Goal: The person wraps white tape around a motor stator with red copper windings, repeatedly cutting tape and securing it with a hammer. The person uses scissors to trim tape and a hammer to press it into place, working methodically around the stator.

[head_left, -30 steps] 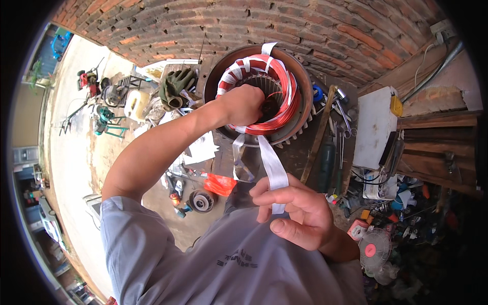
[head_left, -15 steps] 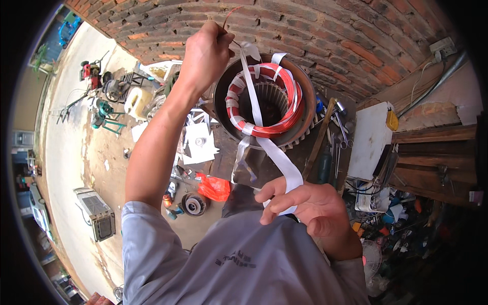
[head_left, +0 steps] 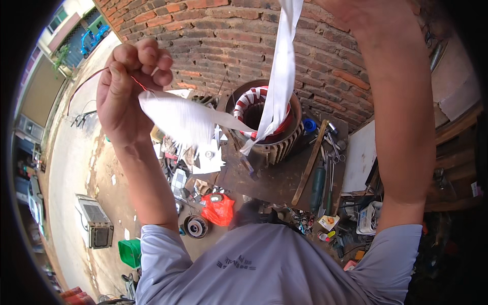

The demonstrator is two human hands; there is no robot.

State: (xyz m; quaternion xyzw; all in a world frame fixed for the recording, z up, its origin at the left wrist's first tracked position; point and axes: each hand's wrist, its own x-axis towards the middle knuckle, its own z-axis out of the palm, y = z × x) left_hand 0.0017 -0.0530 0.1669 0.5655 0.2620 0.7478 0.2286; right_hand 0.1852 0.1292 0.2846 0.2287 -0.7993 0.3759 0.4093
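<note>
My left hand (head_left: pixel 133 84) is raised at the upper left, its fingers closed on a thin red wire (head_left: pixel 137 83). One end of a white cloth tape (head_left: pixel 178 119) is attached to that wire. The tape runs to the red wire coil (head_left: pixel 243 107), which is partly wrapped in white and sits in the ribbed metal motor housing (head_left: pixel 278 151). From there the tape rises in a long strip to the upper edge, near my right hand (head_left: pixel 351 11). Only part of that hand shows; its fingers are cut off, so its grip on the tape is hidden.
The housing stands on a dark work table (head_left: pixel 259 180) before a brick wall (head_left: pixel 223 48). A wooden stick (head_left: pixel 310 165), a green bottle (head_left: pixel 317 188) and scissors (head_left: pixel 336 152) lie at the right. White paper (head_left: pixel 206 160) and a red plastic bag (head_left: pixel 218 209) lie left of the middle.
My right hand has swung from low near my chest to the top right, and the tape now stretches upward. My left hand, still with the wire, has moved left, away from the coil.
</note>
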